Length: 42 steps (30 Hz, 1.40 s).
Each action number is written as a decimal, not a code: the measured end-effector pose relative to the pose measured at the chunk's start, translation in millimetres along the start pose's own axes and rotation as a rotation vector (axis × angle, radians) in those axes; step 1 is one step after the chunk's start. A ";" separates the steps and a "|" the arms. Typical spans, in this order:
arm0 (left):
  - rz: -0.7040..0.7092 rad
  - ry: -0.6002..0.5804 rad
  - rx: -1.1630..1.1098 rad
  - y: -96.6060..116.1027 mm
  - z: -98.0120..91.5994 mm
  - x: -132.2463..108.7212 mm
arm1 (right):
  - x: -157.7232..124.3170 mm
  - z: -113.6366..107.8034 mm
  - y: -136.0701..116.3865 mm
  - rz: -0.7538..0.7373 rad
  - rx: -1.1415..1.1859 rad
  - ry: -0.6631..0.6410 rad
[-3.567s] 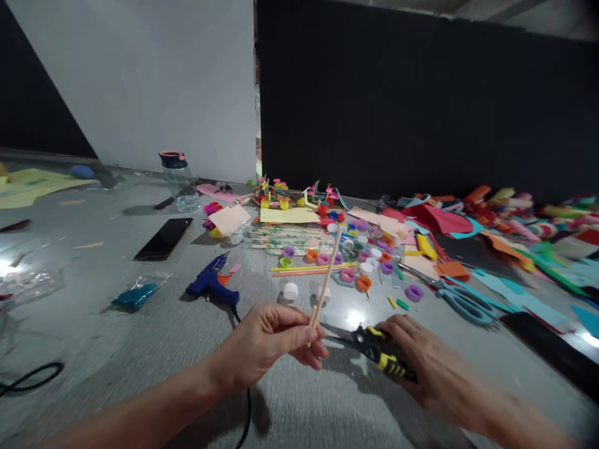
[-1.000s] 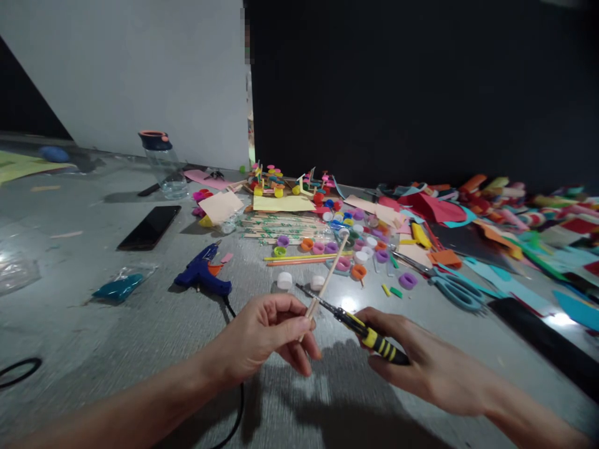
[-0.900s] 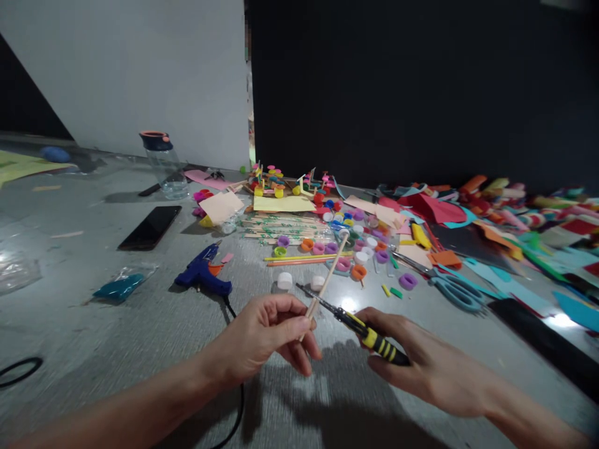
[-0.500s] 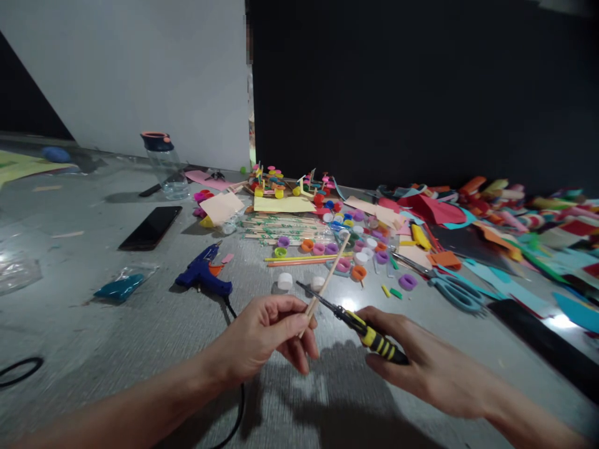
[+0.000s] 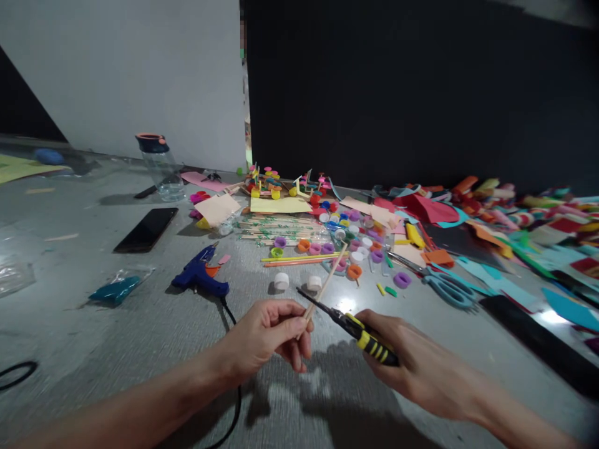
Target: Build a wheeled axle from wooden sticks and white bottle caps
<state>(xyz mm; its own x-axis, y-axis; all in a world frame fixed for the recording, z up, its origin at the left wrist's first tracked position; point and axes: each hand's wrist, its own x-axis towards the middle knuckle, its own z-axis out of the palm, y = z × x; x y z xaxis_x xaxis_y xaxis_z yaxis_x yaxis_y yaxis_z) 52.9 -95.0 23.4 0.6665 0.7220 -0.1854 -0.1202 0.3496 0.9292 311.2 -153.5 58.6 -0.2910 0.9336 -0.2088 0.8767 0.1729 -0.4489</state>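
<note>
Pinching a thin wooden stick (image 5: 333,269) near its lower end, the left hand (image 5: 279,332) is holding it slanted, its long axis running forward and to the right. Just above the pinch, black-and-yellow snips (image 5: 346,322) are lying crosswise to it, pointing leftward from the right hand (image 5: 403,357), which is gripping their handles farther off; whether they're biting the wood, I can't tell. Beyond, two white caps (image 5: 281,282) are sitting, and leftward a blue glue gun (image 5: 200,274) is resting.
</note>
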 end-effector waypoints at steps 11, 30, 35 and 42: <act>0.165 0.125 0.254 13.0 -1.7 -3.9 | -4.0 4.5 59.0 -0.072 -0.278 0.075; 0.339 0.237 1.032 2.5 -9.9 -3.1 | 66.5 16.7 -34.8 -0.550 -0.469 0.518; 0.298 0.263 0.944 -3.6 -4.6 0.4 | 78.3 27.5 -32.7 -0.441 -0.453 0.576; 0.174 0.211 0.533 2.5 -7.6 6.9 | 76.5 21.9 -23.0 -0.524 -0.211 0.696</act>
<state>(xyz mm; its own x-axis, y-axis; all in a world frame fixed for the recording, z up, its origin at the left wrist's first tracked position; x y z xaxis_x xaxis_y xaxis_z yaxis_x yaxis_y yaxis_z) 51.6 -84.7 22.0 0.5032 0.8638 -0.0246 0.2072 -0.0930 0.9739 260.4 -92.9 33.9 -0.4356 0.6856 0.5833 0.7686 0.6206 -0.1554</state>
